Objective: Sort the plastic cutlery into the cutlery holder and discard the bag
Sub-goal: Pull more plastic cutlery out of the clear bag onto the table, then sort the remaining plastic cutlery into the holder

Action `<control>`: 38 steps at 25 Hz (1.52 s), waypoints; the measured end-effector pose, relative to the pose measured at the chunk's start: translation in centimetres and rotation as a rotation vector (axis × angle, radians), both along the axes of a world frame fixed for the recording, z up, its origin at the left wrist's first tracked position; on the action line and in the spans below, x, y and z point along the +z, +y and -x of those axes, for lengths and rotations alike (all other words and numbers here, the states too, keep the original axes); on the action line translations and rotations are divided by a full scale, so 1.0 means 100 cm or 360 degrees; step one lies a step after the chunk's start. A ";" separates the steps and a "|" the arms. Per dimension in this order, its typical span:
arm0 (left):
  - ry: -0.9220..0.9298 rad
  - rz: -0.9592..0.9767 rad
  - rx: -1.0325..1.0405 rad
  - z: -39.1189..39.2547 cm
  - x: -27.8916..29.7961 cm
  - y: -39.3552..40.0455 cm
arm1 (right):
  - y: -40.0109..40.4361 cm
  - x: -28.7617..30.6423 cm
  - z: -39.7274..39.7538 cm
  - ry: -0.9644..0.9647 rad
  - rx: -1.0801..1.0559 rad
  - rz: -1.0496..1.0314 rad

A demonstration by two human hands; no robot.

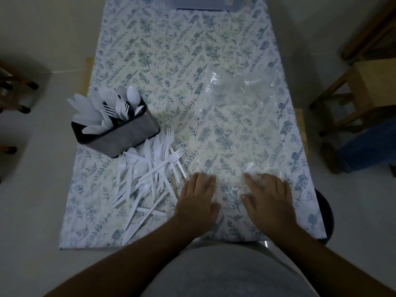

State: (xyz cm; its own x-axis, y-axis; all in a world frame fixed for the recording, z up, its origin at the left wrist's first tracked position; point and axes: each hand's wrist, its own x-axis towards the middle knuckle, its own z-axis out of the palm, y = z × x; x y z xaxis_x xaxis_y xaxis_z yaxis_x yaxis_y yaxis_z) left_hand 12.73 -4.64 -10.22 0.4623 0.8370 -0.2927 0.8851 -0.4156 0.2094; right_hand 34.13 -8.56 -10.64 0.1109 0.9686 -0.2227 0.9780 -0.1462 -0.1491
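Note:
A clear plastic bag [240, 116] lies spread flat on the right half of the table, reaching from mid-table down to my hands. My left hand [198, 198] and my right hand [266, 198] both press palm-down on its near edge, fingers apart; whether they grip it I cannot tell. A loose pile of white plastic forks, spoons and knives [147, 179] lies left of my left hand. Behind it stands the dark metal cutlery holder [120, 136], with knives, forks and spoons upright in its compartments.
The table [150, 50] has a floral cloth. A grey tray-like object [203, 3] sits at its far edge. Wooden stools [364, 86] stand right of the table, dark chair legs [12, 93] left. A person's blue-trousered leg [368, 144] shows at right.

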 end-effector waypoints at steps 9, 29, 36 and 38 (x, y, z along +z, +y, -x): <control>0.0314 0.0165 -0.0194 -0.004 0.004 -0.001 | -0.027 -0.012 -0.011 0.0033 -0.0023 0.0191; 0.0261 0.0049 -0.0303 -0.008 0.006 0.005 | 0.000 0.000 0.028 0.0075 0.0212 -0.0010; -0.0669 -0.0045 0.0665 0.052 0.036 0.041 | 0.018 0.016 0.038 -0.0106 0.0319 -0.0200; -0.0493 -0.0150 0.1058 0.083 0.032 0.055 | 0.027 0.017 0.043 0.0031 0.0342 -0.0182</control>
State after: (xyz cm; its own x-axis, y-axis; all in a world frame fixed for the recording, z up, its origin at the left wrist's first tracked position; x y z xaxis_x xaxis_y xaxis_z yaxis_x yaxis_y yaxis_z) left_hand 4.44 0.88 -6.99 -0.1017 0.9843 -0.1441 0.8625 0.1594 0.4803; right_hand 29.84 -5.89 -8.93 -0.1035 0.9885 -0.1104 0.9815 0.0836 -0.1720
